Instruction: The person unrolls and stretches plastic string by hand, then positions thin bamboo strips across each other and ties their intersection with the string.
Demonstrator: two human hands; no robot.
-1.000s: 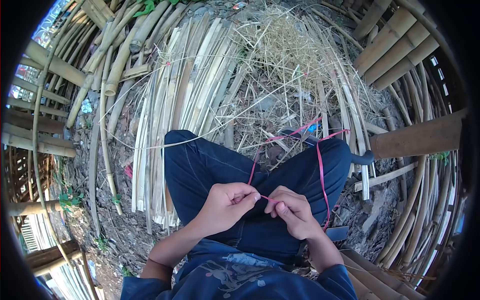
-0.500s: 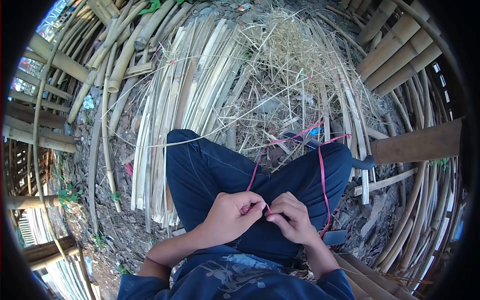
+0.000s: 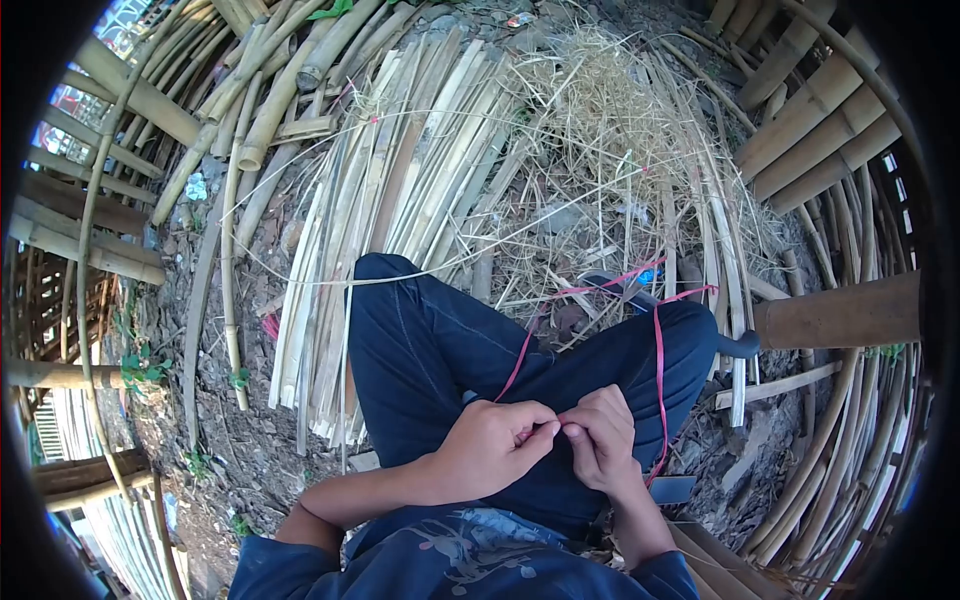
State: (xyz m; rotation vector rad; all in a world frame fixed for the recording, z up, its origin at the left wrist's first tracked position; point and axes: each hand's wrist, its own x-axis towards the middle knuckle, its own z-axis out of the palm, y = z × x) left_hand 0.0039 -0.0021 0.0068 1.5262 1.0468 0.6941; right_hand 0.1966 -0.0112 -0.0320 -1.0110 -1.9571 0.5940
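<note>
Over my lap, my left hand (image 3: 495,445) is closed in a pinch, thumb against the curled fingers. Beside it, my right hand (image 3: 603,438) is closed the same way, and the fingertips of both hands meet. A flat pink plastic string (image 3: 660,370) loops down over my right knee, and another stretch runs from between my legs up to my left hand. Only a tiny bit of pink shows at the fingertips; the rest there is hidden by my fingers. My crossed legs in dark trousers (image 3: 400,340) lie beneath both hands.
Split bamboo strips (image 3: 400,150) lie in a pile ahead on the left. Dry fibre shavings (image 3: 590,100) are heaped ahead on the right. A thick bamboo post (image 3: 840,310) juts in from the right. A long thin strip (image 3: 400,277) crosses my left knee. A dark flat object (image 3: 672,489) lies by my right hip.
My fingertips have come together, and the short pink strand that showed between them is now mostly covered. The whole view has shifted slightly.
</note>
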